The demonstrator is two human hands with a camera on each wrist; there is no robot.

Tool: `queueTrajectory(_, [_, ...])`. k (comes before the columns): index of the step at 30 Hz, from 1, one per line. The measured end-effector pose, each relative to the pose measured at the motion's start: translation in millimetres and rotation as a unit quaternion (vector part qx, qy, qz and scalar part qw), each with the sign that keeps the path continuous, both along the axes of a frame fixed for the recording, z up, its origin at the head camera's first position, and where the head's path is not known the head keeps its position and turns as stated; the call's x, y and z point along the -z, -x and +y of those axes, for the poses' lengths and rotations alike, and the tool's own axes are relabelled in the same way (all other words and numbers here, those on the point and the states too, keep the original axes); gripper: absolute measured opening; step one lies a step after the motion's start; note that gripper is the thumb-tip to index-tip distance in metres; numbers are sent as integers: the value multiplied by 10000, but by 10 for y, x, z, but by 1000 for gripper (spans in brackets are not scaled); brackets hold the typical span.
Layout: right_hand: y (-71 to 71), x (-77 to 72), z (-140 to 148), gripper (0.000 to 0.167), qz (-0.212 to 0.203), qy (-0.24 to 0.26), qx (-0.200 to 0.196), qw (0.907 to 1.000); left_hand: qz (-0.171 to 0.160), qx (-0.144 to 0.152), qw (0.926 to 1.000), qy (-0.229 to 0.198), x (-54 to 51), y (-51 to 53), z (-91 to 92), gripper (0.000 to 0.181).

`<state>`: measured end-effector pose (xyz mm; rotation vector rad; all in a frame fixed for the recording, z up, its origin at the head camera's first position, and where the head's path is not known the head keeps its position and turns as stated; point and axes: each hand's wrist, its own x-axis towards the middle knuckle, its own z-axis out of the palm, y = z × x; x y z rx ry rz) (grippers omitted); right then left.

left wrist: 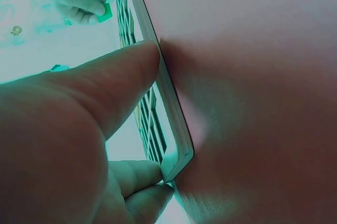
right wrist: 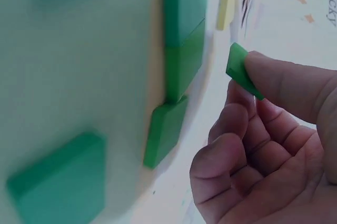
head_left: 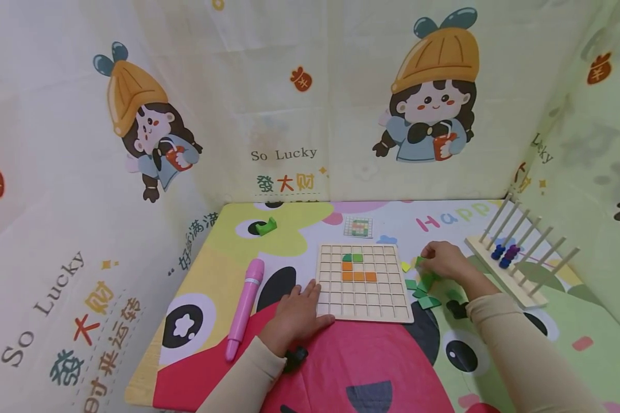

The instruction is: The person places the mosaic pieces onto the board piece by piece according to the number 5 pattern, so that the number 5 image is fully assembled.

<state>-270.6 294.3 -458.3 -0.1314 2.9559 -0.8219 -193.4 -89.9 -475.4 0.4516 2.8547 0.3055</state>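
Observation:
My left hand [head_left: 297, 315] rests at the near left corner of a wooden grid board [head_left: 359, 295]. Its thumb [left wrist: 131, 58] touches the near edge and its fingers lie along the left side. On the board sit a dark green piece [head_left: 347, 257], a light green square [head_left: 358, 258] and several orange squares [head_left: 359, 276]. Right of the board, my right hand [head_left: 446, 261] pinches a green square tile [right wrist: 242, 71] between thumb and fingers, above the table. Several loose green tiles [head_left: 429, 302] lie below it, near a small yellow piece [head_left: 405, 266].
Behind the board lies a small pattern card [head_left: 358, 226]. A wooden peg rack [head_left: 527, 287] with blue and purple beads [head_left: 505, 261] stands at the right. On the left are a pink marker-shaped stick [head_left: 245, 310] and a green object [head_left: 266, 226]. Printed cloth walls enclose the table.

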Motion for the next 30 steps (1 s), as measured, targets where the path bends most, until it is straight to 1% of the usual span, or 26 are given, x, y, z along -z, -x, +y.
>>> queueTrajectory(4, [17, -10, -85, 20, 26, 260, -82, 9996, 10, 0, 10000, 5, 5, 1, -1, 93])
queueTrajectory(9, [82, 42, -235, 17, 31, 532, -311, 9981, 19, -5, 10000, 23, 15, -6, 3, 92])
queueTrajectory(13, [165, 60, -392, 15, 54, 495, -526, 9974, 29, -17, 10000, 31, 14, -12, 10, 92])
queueTrajectory(22, [367, -1, -766, 10, -31, 635, -868, 9942, 60, -22, 9999, 110, 8, -11, 11, 92])
queueTrajectory(25, [441, 13, -850, 10, -70, 569, -1035, 9930, 75, -19, 9999, 107, 8, -7, 10, 92])
queueTrajectory(30, [526, 59, -942, 7, -172, 475, -1190, 9916, 36, -38, 9999, 118, 1, -10, 22, 92])
